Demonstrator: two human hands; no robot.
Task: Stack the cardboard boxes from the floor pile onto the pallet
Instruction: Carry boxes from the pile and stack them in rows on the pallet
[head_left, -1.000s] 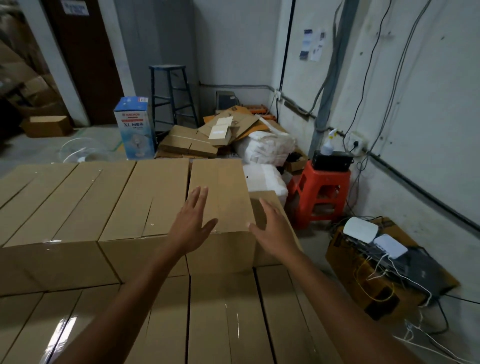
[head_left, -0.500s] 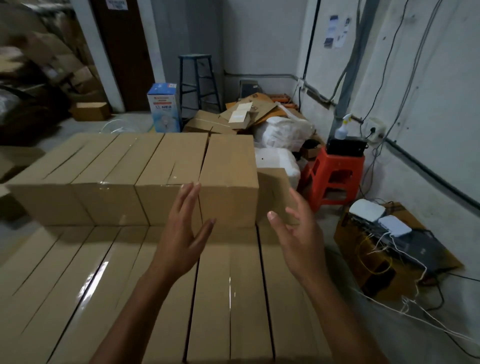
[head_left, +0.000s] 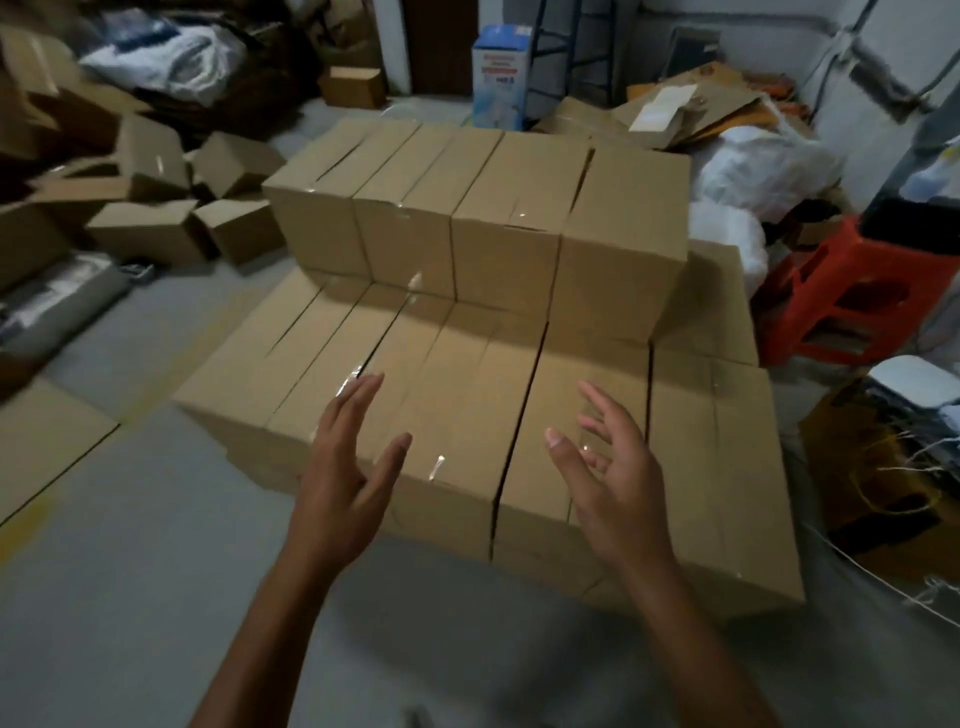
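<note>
My left hand (head_left: 345, 473) and right hand (head_left: 615, 488) hover empty, fingers spread wide, just above the near edge of the stack (head_left: 452, 364). Beyond them four boxes (head_left: 509, 218) start a second tier, which I judge about half done. The pile (head_left: 150, 228) waits far left of my hands. I can't see the pallet.

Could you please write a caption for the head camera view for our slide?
Open, empty left hand and right hand hover above the stacked cardboard boxes; loose boxes litter the floor.
</note>
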